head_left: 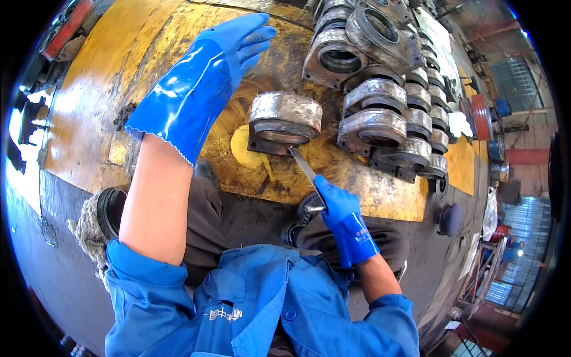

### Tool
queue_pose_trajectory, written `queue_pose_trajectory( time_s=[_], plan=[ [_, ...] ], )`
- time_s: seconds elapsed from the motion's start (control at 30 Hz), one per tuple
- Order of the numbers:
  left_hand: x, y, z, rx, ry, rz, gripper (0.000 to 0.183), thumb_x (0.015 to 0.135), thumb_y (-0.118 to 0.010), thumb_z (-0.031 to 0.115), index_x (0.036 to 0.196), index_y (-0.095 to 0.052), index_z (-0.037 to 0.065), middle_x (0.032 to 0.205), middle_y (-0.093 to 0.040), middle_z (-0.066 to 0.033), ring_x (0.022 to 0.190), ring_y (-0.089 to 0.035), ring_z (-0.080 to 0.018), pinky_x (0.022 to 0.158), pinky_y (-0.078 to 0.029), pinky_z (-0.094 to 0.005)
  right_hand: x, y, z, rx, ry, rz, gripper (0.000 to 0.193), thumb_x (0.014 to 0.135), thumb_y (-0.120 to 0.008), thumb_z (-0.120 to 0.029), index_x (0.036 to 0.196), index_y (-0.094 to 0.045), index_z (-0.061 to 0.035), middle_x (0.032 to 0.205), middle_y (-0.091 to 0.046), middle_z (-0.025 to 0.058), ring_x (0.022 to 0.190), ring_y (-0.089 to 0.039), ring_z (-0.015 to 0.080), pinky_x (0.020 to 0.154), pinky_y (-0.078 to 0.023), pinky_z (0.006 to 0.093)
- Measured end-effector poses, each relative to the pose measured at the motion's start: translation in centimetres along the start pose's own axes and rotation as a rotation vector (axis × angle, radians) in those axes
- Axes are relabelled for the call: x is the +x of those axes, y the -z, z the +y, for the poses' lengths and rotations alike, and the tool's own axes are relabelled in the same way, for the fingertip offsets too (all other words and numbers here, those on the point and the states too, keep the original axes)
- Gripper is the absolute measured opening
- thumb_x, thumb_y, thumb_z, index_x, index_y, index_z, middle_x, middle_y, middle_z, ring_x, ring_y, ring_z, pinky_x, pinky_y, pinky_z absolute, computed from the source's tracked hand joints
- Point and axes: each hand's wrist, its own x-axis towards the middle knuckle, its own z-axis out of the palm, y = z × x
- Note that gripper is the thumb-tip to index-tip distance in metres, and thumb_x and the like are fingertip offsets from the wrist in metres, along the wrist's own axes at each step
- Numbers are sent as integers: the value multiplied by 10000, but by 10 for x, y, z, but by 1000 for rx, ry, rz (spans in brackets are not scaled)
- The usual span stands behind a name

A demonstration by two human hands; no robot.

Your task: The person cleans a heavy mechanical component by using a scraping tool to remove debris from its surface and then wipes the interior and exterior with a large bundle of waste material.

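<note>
My left hand [242, 43], in a long blue rubber glove, is raised beyond the near metal ring housing and to its left. Its fingers are stretched out, with nothing visible in them. My right hand [340, 205], in a blue glove too, is closed round a long flat metal blade tool [306, 167]. The blade slants up and left, and its tip meets the flat base flange of the ring housing [285, 113]. This worn silvery casting rests on the yellow work surface [369, 189]. A short metal end sticks out below my right hand.
Similar ring housings [372, 128] stand in rows to the right, and more are piled [342, 56] at the far right. A round yellow patch [244, 147] lies left of the near housing. Frayed fibre material [90, 229] hangs at the left, beside a dark ring-shaped part [110, 211].
</note>
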Motion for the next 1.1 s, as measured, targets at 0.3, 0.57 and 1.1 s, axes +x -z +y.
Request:
queue_pose_trajectory(
  time_s=[0.3,0.57,1.1],
  plan=[
    [25,26,-31,-356,-6,-193,512,1078,-444,262,1513,-427,-8,1516,-515,-185,1396,-505,-284,1163,-397,-390,42,-44,20,64,-17,-49,633,856,-642,-94,1471,-531,-196,1269,-682,181,1095,-677,393,937,-547,471],
    [-1,31,2,-239,-10,-82,504,1071,-450,264,1506,-448,10,1500,-529,-183,1380,-515,-296,1175,-391,-397,89,-66,-4,-363,32,-300,616,933,-573,-128,1515,-398,-224,1207,-691,131,1080,-690,362,873,-542,521],
    [-18,9,6,-121,-51,91,413,1021,-600,181,1372,-580,-36,1253,-686,-131,1115,-663,-230,999,-525,-331,137,-93,48,-537,315,-364,629,954,-526,-124,1556,-376,-226,1169,-702,130,994,-729,325,775,-569,497]
  ],
)
